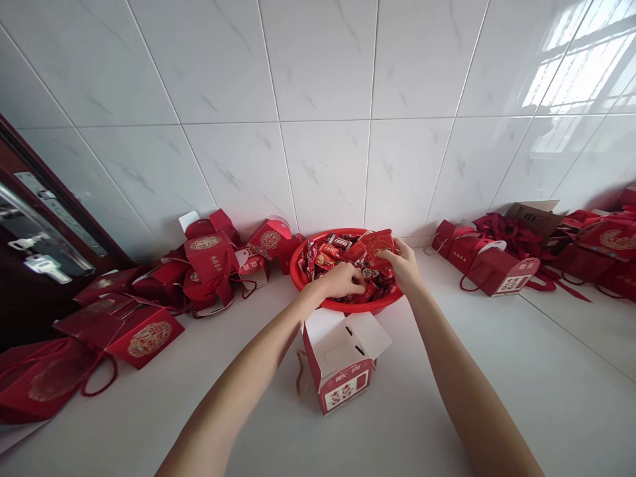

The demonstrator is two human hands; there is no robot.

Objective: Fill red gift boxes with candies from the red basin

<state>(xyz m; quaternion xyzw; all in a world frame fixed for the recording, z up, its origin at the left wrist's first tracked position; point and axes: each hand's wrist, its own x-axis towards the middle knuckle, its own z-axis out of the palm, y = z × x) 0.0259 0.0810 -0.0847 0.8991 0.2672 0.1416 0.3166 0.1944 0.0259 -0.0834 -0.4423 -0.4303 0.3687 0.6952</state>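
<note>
A red basin [358, 307] holds many wrapped sweets [332, 250] and stands near the tiled wall. Over its front part, my left hand [344, 279] reaches into the sweets with curled fingers; what they grip, if anything, is too small to name. At the basin's right side my right hand [403, 264] pinches a red packet [378, 248] with gold print. In front of the basin stands an open red and white box [346, 384], its flaps up and its white inside visible, with a cord handle at its side.
Several red gift boxes [211, 255] are heaped along the left, beside a dark door [30, 291] with keys in its lock. More red boxes [501, 268] and ribbons [561, 277] lie on the right by the wall.
</note>
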